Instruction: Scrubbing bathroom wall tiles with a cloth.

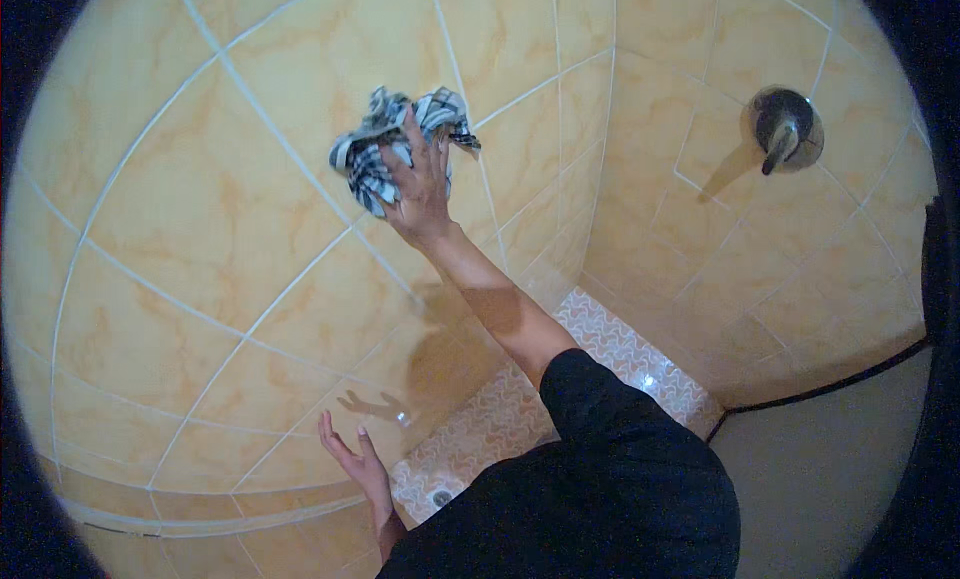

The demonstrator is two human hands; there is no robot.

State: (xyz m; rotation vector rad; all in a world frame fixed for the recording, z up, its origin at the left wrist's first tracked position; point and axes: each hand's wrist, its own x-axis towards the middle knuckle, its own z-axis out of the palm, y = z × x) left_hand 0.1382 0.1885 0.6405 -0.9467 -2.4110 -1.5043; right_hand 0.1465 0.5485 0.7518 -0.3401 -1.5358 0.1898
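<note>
My right hand (pixel 420 185) presses a crumpled checked cloth (pixel 371 166), grey, black and white, against the yellow tiled wall (pixel 187 204). The fingers are spread over the cloth, which bunches out around them on both sides. Lower down, my left hand (pixel 356 459) is raised near the same wall with its fingers apart and nothing in it. Its shadow falls on the tiles beside it. Part of the cloth is hidden behind the right hand.
A round metal shower valve with a lever (pixel 782 133) is fixed to the adjoining tiled wall at the right. Below lies a patterned tile floor (pixel 480 429) with a round drain (pixel 442 498). A dark-edged grey surface (pixel 817 459) lies at the lower right.
</note>
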